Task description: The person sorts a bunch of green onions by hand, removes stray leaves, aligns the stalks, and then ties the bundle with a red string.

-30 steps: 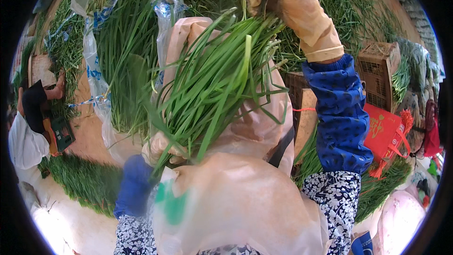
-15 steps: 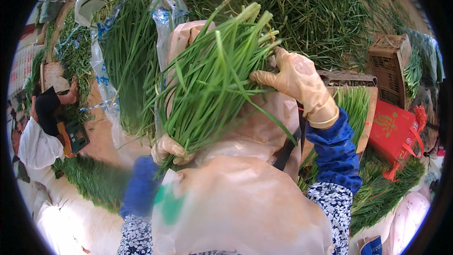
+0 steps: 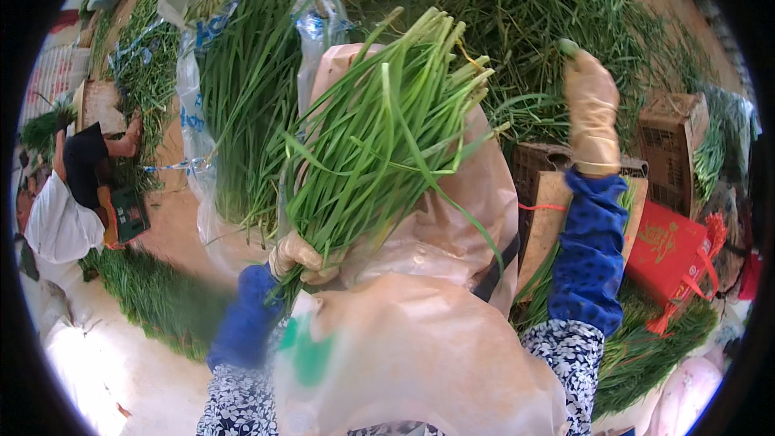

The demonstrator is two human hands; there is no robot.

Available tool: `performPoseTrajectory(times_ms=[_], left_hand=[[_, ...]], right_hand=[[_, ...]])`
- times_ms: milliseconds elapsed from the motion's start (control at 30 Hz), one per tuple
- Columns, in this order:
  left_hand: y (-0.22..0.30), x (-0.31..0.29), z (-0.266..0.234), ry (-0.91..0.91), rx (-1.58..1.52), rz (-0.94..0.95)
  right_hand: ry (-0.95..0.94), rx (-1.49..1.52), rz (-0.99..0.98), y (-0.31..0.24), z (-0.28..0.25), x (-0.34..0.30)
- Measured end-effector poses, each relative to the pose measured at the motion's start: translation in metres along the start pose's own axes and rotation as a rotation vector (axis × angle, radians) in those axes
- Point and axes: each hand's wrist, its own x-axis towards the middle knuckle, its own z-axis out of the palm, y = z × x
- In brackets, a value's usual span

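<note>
While left fingers (image 3: 303, 255) grip stalks (image 3: 367, 153), hold of right fingers (image 3: 584, 63) unclear; greens (image 3: 549, 12) litter floor (image 3: 166, 232).

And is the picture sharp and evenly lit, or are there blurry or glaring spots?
Head view: fisheye bending toward a black, round rim; the pale floor at lower left glares white; a hazy blur softens the left blue sleeve and the green patch on the apron; the green stalks in the left hand look sharper.

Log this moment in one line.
left hand: holding green stalks | right hand: near loose greens, grip unclear | clear bag: left of stalks
</note>
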Motion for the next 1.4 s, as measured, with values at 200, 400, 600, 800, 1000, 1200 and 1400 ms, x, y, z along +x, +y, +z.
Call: performPoseTrajectory(times_ms=[200,400,600,800,1000,1200,1400], left_hand=[[0.0,0.0,0.001,0.029,0.045,0.01],[0.001,0.002,0.001,0.051,0.079,0.008],[-0.002,-0.004,0.003,0.076,0.09,0.023],[-0.002,-0.004,0.001,0.097,0.1,0.003],[-0.005,-0.01,-0.004,0.127,0.12,0.022],[-0.012,-0.017,-0.012,0.179,0.127,0.045],[-0.009,-0.012,-0.02,0.166,0.152,0.007]], right_hand=[[-0.052,0.512,-0.721,-0.045,-0.036,-0.074],[0.033,0.556,-0.825,-0.083,-0.012,-0.091],[-0.174,0.578,-0.779,-0.071,-0.032,-0.085],[-0.034,0.423,-0.874,-0.102,-0.021,-0.101],[-0.42,1.337,-0.408,-0.092,-0.023,-0.089],[-0.488,1.972,0.246,-0.055,-0.009,-0.038],[-0.113,0.506,0.025,-0.019,0.0,0.033]])
